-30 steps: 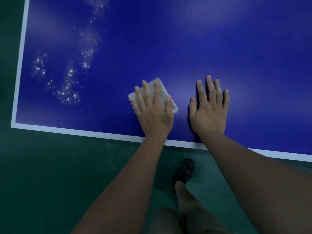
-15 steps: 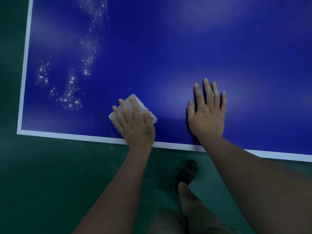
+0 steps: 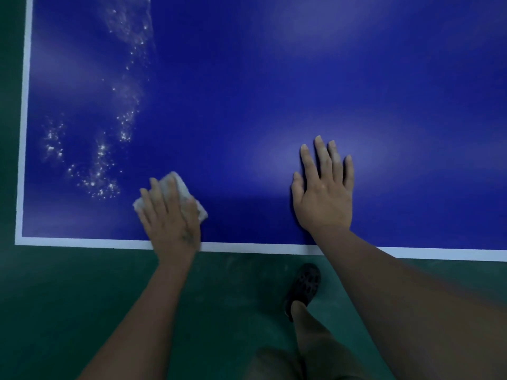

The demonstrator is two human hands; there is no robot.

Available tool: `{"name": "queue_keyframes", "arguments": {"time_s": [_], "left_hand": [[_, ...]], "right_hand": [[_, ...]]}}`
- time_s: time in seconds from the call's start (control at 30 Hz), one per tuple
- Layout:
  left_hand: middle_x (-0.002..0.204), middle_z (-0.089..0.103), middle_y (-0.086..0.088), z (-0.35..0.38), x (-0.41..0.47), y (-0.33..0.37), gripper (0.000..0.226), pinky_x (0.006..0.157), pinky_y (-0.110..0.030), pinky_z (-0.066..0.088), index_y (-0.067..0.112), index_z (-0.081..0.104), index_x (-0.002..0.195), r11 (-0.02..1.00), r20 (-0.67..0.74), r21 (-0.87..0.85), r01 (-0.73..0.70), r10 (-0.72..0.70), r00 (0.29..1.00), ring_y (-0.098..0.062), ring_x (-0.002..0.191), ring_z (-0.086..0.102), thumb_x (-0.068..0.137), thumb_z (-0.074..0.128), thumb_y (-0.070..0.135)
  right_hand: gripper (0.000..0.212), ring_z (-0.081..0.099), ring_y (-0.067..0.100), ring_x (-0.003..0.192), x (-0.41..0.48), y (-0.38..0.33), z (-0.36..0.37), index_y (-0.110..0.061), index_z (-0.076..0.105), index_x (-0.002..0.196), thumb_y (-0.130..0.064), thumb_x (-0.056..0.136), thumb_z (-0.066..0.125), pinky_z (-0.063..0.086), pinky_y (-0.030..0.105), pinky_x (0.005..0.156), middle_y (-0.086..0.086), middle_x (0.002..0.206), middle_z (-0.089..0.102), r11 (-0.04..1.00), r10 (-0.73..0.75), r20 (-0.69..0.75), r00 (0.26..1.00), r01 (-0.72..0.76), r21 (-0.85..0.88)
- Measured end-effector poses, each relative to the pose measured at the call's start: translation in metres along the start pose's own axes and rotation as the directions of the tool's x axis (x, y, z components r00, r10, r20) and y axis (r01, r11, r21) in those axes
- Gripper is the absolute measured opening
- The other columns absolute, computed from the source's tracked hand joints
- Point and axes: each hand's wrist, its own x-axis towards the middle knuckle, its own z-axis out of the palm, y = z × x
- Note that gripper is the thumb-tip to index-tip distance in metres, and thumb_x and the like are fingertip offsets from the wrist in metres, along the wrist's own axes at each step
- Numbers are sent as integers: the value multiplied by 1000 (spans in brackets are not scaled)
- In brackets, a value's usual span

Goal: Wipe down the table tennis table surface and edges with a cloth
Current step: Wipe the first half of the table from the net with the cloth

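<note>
The dark green floor [image 3: 68,297] fills the left margin and the near strip of the view. The table tennis table surface [image 3: 274,78] is deep blue, bounded by a white edge line [image 3: 26,133] that runs down the left side and turns at the near-left corner to follow the near edge. A scatter of bright wet speckles [image 3: 101,160] lies on the left part of the surface, in a band from the far side toward the near-left corner. Just to the right of the speckles, near the near edge, a white folded cloth [image 3: 181,187] lies on the surface. The left hand [image 3: 171,215] rests palm-down on top of the cloth. Its grip is spread: the fingers [image 3: 153,198] lie extended across the cloth and press it flat, with cloth showing beyond the fingertips and at both sides of the hand. The wrist crosses the white near edge line. Well apart to the right, the right hand [image 3: 323,193] lies palm-down directly on the bare blue surface. Its grip is likewise spread, fingers straight and slightly parted, holding nothing. Below this hand, on the floor, a black perforated shoe [image 3: 304,286] is visible on the person's foot, with the leg [image 3: 315,338] rising toward the camera.
</note>
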Motion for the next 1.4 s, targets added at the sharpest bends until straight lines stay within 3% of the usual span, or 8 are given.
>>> {"name": "queue_keyframes", "arguments": {"time_s": [0.13, 0.37, 0.53, 0.73, 0.87, 1.03, 1.2, 1.4], "left_hand": [[180, 10, -12, 4, 5, 37, 65, 131, -66, 11, 26, 11, 174, 994, -34, -41, 104, -106, 994, -39, 166, 9, 115, 10, 53], [181, 8, -11, 19, -94, 67, 65, 131, -67, 13, 21, 19, 173, 982, 25, -50, -181, 182, 983, -38, 167, 6, 115, 26, 51], [181, 7, -11, 16, -27, 89, 67, 132, -64, 12, 25, 10, 174, 950, 19, 22, -312, 311, 950, -36, 167, 4, 115, 27, 53], [181, 7, -9, 9, 17, 101, 68, 132, -63, 10, 29, 7, 174, 939, 52, -26, -343, 343, 938, -34, 168, 2, 114, 24, 57], [181, 6, -8, 11, -18, 61, 65, 131, -63, 16, 28, 7, 174, 875, 62, -13, -484, 484, 873, -33, 168, 2, 115, 24, 51], [182, 6, -4, 6, 21, 43, 61, 132, -62, 15, 32, 12, 173, 803, 67, -67, -592, 596, 800, -30, 168, 3, 116, 26, 45], [181, 12, -5, -6, 120, 46, 58, 132, -59, 15, 29, 22, 172, 753, 47, -114, -648, 656, 753, -29, 168, 4, 117, 31, 45], [181, 10, -5, -10, 255, 55, 59, 134, -57, 8, 31, 19, 173, 687, 54, -82, -722, 727, 685, -28, 168, 3, 117, 27, 49]], "right_hand": [[62, 10, 27, 168, 0, 1, 1, -23, 27, 171, -46, 114, 28, 9, 57, 135, 3, 181, 16, 1000, -9, -20, 1000, 9, -1], [61, 10, 26, 168, -1, 3, 5, -22, 29, 171, -45, 114, 30, 10, 58, 134, 4, 181, 17, 1000, -12, -48, 999, 13, 16], [60, 13, 27, 167, -1, 1, 4, -22, 32, 170, -44, 114, 31, 13, 58, 134, 4, 180, 20, 1000, -16, -53, 998, 17, 12], [57, 15, 27, 167, -1, -5, -6, -20, 34, 169, -40, 116, 36, 11, 57, 134, 4, 180, 22, 999, -20, -36, 999, 21, 38], [59, 14, 30, 167, 0, -11, -7, -14, 33, 169, -38, 115, 29, 9, 60, 134, 7, 180, 20, 1000, -18, -4, 1000, 18, 8], [49, 22, 29, 166, 12, -68, -4, -12, 43, 164, -27, 117, 42, 13, 59, 134, 7, 177, 28, 995, -81, -57, 995, 84, 59], [48, 21, 27, 166, 66, -147, 7, -13, 44, 164, -24, 117, 40, 14, 58, 134, 6, 177, 28, 989, 31, -91, 995, -17, 147], [47, 19, 27, 167, 178, -222, 15, -13, 45, 163, -22, 117, 40, 7, 49, 136, 6, 177, 29, 907, 328, -124, 937, -275, 319]]}}
